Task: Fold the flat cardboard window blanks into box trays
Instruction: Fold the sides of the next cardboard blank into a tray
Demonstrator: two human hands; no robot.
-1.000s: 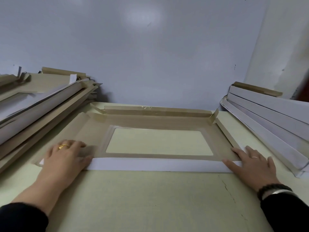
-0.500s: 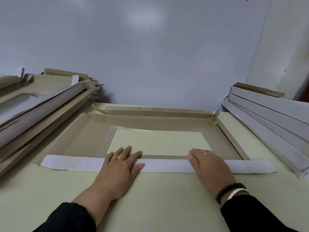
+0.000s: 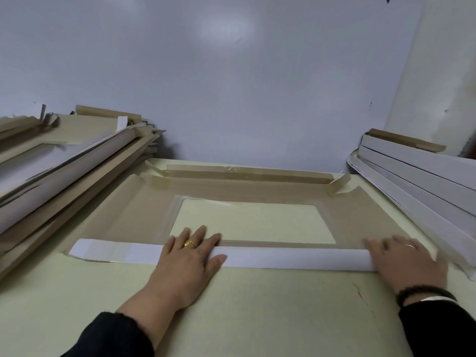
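A single head-worn, wide-angle view looks forward and steeply down from just above the pale green table (image 3: 231,318), close enough that both forearms enter from the bottom edge. It faces the blue-grey wall (image 3: 231,86) beyond the fingertips. The window blank (image 3: 257,188) lies centred ahead of the fingers, with cardboard stacks at the left and right edges bent outward by the lens.

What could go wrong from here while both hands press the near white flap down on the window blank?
1. The left hand and right hand hold only the middle and right end of the near flap; its free left end could spring up.
2. Fingers reaching over the flap might dent the clear window film.
3. The leaning stack of blanks on the left could slide onto the cardboard window blank.
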